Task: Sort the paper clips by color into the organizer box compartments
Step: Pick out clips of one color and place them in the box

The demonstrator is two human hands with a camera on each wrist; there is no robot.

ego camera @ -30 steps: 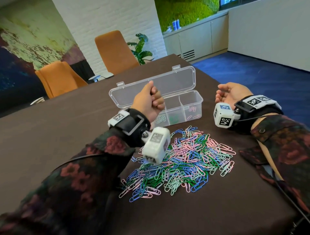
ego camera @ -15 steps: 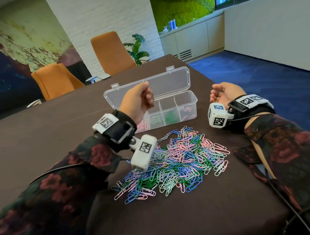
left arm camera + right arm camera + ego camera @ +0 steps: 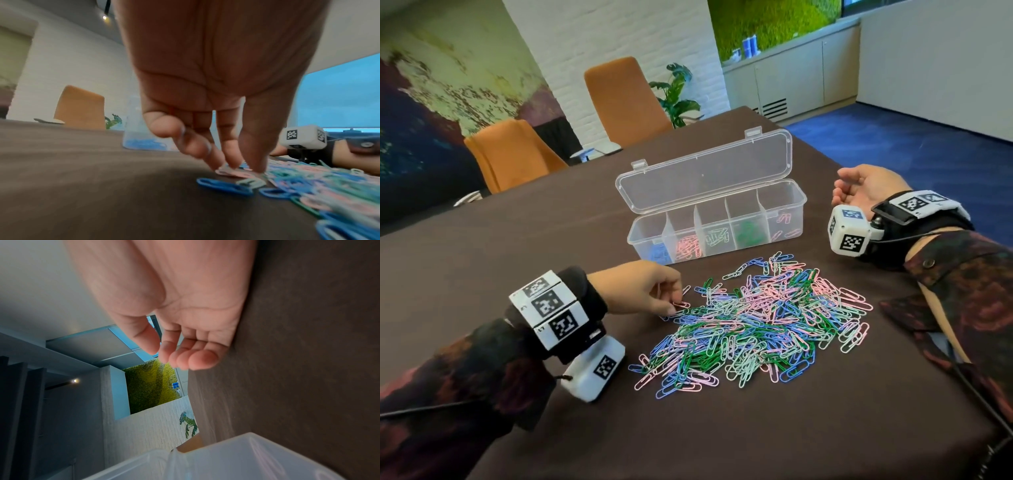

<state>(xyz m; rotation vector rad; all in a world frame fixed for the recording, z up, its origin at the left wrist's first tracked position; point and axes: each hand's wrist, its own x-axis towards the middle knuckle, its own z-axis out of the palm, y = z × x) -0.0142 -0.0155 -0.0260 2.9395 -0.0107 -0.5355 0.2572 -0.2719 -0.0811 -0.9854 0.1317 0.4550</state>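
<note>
A heap of pink, blue, green and pale paper clips (image 3: 756, 318) lies on the dark brown table in front of a clear organizer box (image 3: 635, 236) whose lid stands open at the back. Its compartments hold, left to right, blue, pink, pale, dark green and a few pink clips. My left hand (image 3: 674, 305) is down at the heap's left edge, thumb and fingertips pinching a pink paper clip (image 3: 232, 172) against the table. My right hand (image 3: 859, 188) rests on its side to the right of the box, fingers loosely curled (image 3: 203, 360), holding nothing.
Two orange chairs (image 3: 626, 99) and a potted plant (image 3: 678, 92) stand beyond the table's far edge. Blue carpet (image 3: 914, 144) lies off the right side. The box's end wall (image 3: 226, 459) is close to my right hand. Bare tabletop surrounds the heap.
My left hand came down from over the box's left compartments to the left edge of the heap and closed on a pink clip. My right hand stayed put.
</note>
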